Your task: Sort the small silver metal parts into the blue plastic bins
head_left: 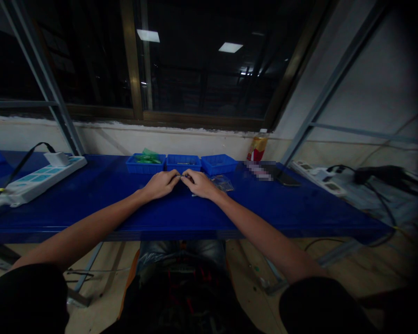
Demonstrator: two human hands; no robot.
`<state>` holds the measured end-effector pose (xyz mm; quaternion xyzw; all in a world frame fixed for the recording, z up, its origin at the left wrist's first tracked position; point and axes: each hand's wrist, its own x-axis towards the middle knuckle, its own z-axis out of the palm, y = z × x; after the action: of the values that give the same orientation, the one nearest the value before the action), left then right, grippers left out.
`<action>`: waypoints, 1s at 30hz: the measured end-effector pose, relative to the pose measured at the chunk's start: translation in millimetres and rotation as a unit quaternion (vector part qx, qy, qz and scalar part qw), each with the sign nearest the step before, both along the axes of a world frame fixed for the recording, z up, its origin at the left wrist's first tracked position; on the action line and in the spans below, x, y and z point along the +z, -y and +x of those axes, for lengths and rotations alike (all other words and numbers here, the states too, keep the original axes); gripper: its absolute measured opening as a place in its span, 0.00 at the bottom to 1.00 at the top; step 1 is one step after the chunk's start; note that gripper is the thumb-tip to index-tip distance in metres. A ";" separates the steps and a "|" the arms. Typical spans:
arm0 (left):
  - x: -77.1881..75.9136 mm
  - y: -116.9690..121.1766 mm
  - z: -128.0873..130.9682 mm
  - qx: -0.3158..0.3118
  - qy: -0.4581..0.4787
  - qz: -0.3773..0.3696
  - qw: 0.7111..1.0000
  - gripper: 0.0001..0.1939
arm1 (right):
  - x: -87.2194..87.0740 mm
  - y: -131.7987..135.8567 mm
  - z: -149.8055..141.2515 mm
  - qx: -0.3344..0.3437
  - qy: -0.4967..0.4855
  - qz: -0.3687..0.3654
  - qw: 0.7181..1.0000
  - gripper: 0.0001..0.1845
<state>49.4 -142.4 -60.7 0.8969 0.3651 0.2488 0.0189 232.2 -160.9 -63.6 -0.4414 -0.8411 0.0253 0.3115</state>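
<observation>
My left hand [161, 184] and my right hand [199, 183] meet fingertip to fingertip above the blue table [125, 213]. The fingers of both are pinched together around something small and dark, too tiny to name. Just beyond them stand three blue bins. Green plastic packets fill the left bin [130, 167]. Small pieces lie in the middle bin [183, 168], and the contents of the right bin [218, 163] are hard to make out. A clear plastic bag [223, 183] lies beside my right hand, partly behind it.
A white power strip [38, 181] with a plugged-in adapter [58, 159] lies at the left. A bottle with a red and gold label [258, 147] and a dark phone [287, 178] are at the right. Another power strip [318, 177] and cables lie farther right.
</observation>
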 end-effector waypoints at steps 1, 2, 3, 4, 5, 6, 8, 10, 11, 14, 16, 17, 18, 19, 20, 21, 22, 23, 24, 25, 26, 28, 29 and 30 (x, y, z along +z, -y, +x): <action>0.5 -0.1 0.0 0.004 -0.005 -0.002 1.000 0.16 | -0.2 0.5 0.1 0.003 -0.008 0.000 1.000 0.10; 1.0 -0.3 -0.1 0.006 -0.010 -0.007 1.000 0.17 | -0.4 0.9 0.3 0.005 -0.013 0.001 1.000 0.11; 1.3 -0.7 -0.2 0.006 -0.014 -0.012 1.000 0.17 | -0.5 1.3 0.3 0.007 -0.014 0.004 1.000 0.11; 1.5 -1.0 -0.3 0.004 -0.018 -0.019 1.000 0.18 | -0.4 1.6 0.4 0.010 -0.012 0.007 1.000 0.11; 1.6 -1.4 -0.4 0.001 -0.019 -0.025 1.000 0.19 | -0.3 1.8 0.3 0.012 -0.009 0.009 1.000 0.09; 1.6 -1.6 -0.6 -0.002 -0.020 -0.029 0.999 0.19 | -0.1 1.9 0.3 0.013 -0.004 0.011 1.000 0.08; 1.3 -1.8 -0.9 -0.005 -0.017 -0.034 0.999 0.20 | 0.4 1.7 0.1 0.012 0.005 0.014 1.000 0.07; 0.6 -1.7 -0.9 -0.008 -0.004 -0.032 0.999 0.19 | 0.7 1.0 -0.1 0.004 0.013 0.018 1.000 0.09; 0.1 -1.6 -0.7 -0.011 0.006 -0.030 0.999 0.17 | 0.7 0.5 -0.1 -0.003 0.017 0.021 1.000 0.11; -1.9 -2.0 0.0 -0.030 0.034 -0.025 0.999 0.15 | 0.5 -1.2 0.0 -0.022 0.033 0.025 0.999 0.16; -3.1 -2.5 0.4 -0.041 0.040 -0.021 0.998 0.15 | 0.3 -2.0 0.0 -0.026 0.040 0.025 0.999 0.17; -3.4 -2.6 0.4 -0.042 0.039 -0.019 0.998 0.14 | 0.3 -2.1 -0.2 -0.024 0.042 0.023 0.999 0.17; -3.4 -2.5 0.3 -0.041 0.037 -0.015 0.998 0.13 | 0.4 -2.0 -0.4 -0.023 0.043 0.021 0.999 0.17; -3.3 -2.2 0.2 -0.036 0.034 -0.012 0.999 0.13 | 0.5 -1.8 -0.5 -0.023 0.044 0.019 0.999 0.17; -3.0 -1.8 -0.1 -0.030 0.030 -0.010 0.999 0.13 | 0.7 -1.4 -0.7 -0.023 0.044 0.017 0.999 0.17; -2.5 -1.3 -0.3 -0.024 0.025 -0.008 0.999 0.13 | 0.9 -1.0 -0.8 -0.022 0.042 0.015 0.999 0.17; -1.9 -0.9 -0.5 -0.019 0.020 -0.007 1.000 0.13 | 1.1 -0.4 -0.8 -0.019 0.038 0.012 0.999 0.17; -1.3 -0.4 -0.6 -0.014 0.015 -0.007 1.000 0.14 | 1.1 0.2 -0.7 -0.014 0.033 0.008 0.999 0.16; -0.8 -0.2 -0.7 -0.011 0.011 -0.009 1.000 0.14 | 1.1 0.8 -0.5 -0.009 0.028 0.004 1.000 0.14; -0.3 -0.1 -0.7 -0.008 0.007 -0.013 1.000 0.15 | 0.9 1.3 -0.3 -0.005 0.022 0.000 1.000 0.12; 0.0 -0.2 -0.6 -0.005 0.004 -0.016 1.000 0.15 | 0.6 1.7 -0.1 -0.001 0.016 -0.003 1.000 0.10; 0.5 -0.8 -0.3 0.002 -0.005 -0.021 1.000 0.17 | -0.1 2.0 0.3 0.002 0.006 -0.002 1.000 0.09; 0.6 -1.2 -0.2 0.005 -0.010 -0.022 1.000 0.17 | -0.4 1.9 0.3 0.003 0.002 0.001 1.000 0.09; 0.7 -1.6 -0.2 0.007 -0.013 -0.023 1.000 0.18 | -0.6 1.8 0.2 0.005 0.000 0.003 1.000 0.09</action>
<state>49.2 -140.8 -60.0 0.8970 0.3770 0.2283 0.0333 232.4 -162.7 -64.1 -0.4359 -0.8434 0.0247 0.3131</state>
